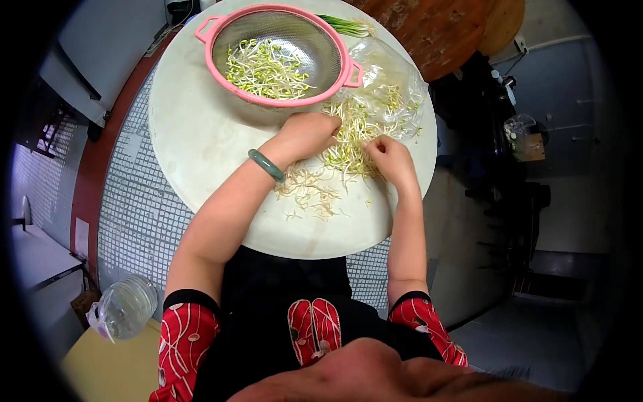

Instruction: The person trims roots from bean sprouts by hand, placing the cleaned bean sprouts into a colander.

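A loose pile of bean sprouts (355, 130), pale stems with yellow-green heads, lies on the round white table (207, 154). My left hand (309, 136), below a green bangle (266, 165), has its fingers closed on bean sprouts at the pile's left side; the fingertips are partly hidden. Across from it, my right hand (394, 161) pinches a bean sprout between thumb and forefinger at the pile's right edge. Thin brownish root ends (311, 193) are scattered nearer to me. Beyond my left hand stands a pink-rimmed metal strainer (281, 102) with more bean sprouts (264, 70) inside.
A clear plastic bag (395, 70) lies open behind the pile, some sprouts on it. Green onions (345, 26) rest at the table's far edge. A brown wooden tabletop (429, 30) adjoins at the back right. A large clear plastic bottle (124, 308) is at lower left.
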The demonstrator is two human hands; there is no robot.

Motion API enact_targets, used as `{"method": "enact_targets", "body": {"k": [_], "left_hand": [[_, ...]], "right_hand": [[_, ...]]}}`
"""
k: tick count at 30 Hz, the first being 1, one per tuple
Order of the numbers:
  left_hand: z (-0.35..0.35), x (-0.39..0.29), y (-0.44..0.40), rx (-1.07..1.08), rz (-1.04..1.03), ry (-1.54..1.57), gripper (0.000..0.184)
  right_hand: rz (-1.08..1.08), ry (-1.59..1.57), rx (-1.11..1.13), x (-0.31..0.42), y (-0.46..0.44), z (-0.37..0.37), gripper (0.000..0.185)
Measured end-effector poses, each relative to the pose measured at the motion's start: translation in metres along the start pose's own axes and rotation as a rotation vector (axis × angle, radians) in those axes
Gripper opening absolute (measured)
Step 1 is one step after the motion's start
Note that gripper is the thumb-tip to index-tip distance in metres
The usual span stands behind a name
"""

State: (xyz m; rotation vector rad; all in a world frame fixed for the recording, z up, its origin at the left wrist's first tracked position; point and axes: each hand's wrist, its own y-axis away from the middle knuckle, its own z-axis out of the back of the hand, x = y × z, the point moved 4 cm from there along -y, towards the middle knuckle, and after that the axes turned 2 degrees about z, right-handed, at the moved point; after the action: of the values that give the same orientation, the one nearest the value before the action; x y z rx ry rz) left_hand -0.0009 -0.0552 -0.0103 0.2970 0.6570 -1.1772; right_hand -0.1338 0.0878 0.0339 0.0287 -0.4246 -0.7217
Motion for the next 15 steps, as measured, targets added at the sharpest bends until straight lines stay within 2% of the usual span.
{"method": "enact_targets", "body": {"k": [4,7,10,13,15], "left_hand": [[0.003,-0.002,0.001,-0.013,0.059,0.049,0.019],[0.018,-0.009,0.006,-0.139,0.045,0.086,0.018],[0.018,-0.005,0.003,-0.099,0.142,0.165,0.018],[0.019,-0.008,0.006,-0.136,0.110,0.155,0.018],[0.020,-0.008,0.009,-0.184,0.054,0.180,0.018]], "right_hand": [[0.070,-0.115,-0.040,-0.013,-0.008,-0.019,0.029],[0.100,-0.226,-0.117,-0.019,-0.008,-0.012,0.026],[0.124,-0.171,-0.065,-0.020,-0.007,-0.012,0.022],[0.140,-0.328,-0.087,-0.033,-0.012,-0.012,0.017],[0.130,-0.562,-0.076,-0.037,-0.016,-0.010,0.015]]}}
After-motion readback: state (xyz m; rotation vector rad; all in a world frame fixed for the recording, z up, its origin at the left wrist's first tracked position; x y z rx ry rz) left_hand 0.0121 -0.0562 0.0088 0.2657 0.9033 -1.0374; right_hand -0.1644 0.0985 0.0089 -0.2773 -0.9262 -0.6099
